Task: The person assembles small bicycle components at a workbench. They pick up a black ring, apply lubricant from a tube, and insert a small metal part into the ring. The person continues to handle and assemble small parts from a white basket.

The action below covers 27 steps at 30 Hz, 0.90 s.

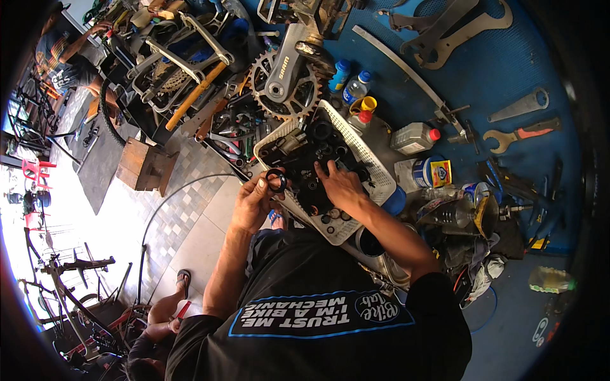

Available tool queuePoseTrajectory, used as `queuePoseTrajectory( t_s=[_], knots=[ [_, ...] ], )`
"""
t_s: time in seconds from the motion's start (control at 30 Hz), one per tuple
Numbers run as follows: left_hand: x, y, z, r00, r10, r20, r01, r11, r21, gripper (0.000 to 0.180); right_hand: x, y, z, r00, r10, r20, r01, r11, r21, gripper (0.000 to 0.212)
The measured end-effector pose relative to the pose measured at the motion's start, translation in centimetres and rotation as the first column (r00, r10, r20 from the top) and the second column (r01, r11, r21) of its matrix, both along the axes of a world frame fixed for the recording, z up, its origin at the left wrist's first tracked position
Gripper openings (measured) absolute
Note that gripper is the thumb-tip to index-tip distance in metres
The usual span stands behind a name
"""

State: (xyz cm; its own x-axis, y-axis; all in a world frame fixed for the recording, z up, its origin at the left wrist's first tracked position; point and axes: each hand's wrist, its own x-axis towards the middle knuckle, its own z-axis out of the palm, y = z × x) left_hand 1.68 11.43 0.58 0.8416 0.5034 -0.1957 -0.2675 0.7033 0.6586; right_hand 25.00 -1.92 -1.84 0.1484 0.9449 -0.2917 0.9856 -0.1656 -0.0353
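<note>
My left hand (254, 200) holds a small black ring-shaped part (276, 180) between thumb and fingers, at the near edge of a white plastic basket (368, 162). The basket is full of small black bicycle parts, rings and bearings. My right hand (340, 184) reaches into the basket, fingers spread down among the black parts; whether it grips one is hidden. Both forearms come up from my black T-shirt at the bottom.
A crankset with chainring (283, 79) lies beyond the basket among pedals and tools. Bottles (356, 86), a white can (414, 136), tins and wrenches (518, 133) sit on the blue bench (508, 63). A wooden box (143, 165) stands on the tiled floor. Other people are at left and lower left.
</note>
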Motion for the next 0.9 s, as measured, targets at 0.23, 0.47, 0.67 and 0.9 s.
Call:
queuePoseTrajectory(
  t_s=[0.23, 0.47, 0.67, 0.9],
  knots=[
    [-0.1, 0.1, -0.4, 1.0, -0.004, -0.01, 0.004, 1.0, -0.009, 0.053, 0.1, -0.1, 0.9, 1.0, -0.002, -0.008, 0.001, 0.999, -0.051, 0.079],
    [-0.2, 0.0, -0.2, 1.0, -0.007, -0.017, 0.007, 1.0, -0.026, 0.051, 0.6, 0.1, 0.8, 1.0, 0.02, -0.024, -0.021, 1.0, -0.022, 0.082],
    [-0.4, 0.1, -0.4, 1.0, 0.002, -0.009, -0.002, 1.0, -0.016, 0.05, 1.0, -0.2, 2.1, 0.995, 0.011, -0.099, -0.003, 0.997, 0.074, 0.081],
    [-0.5, -0.1, -1.1, 0.998, 0.026, -0.051, -0.027, 0.999, -0.029, 0.048, -0.3, 0.3, 2.8, 0.991, 0.021, -0.13, -0.029, 0.998, -0.058, 0.078]
  ],
)
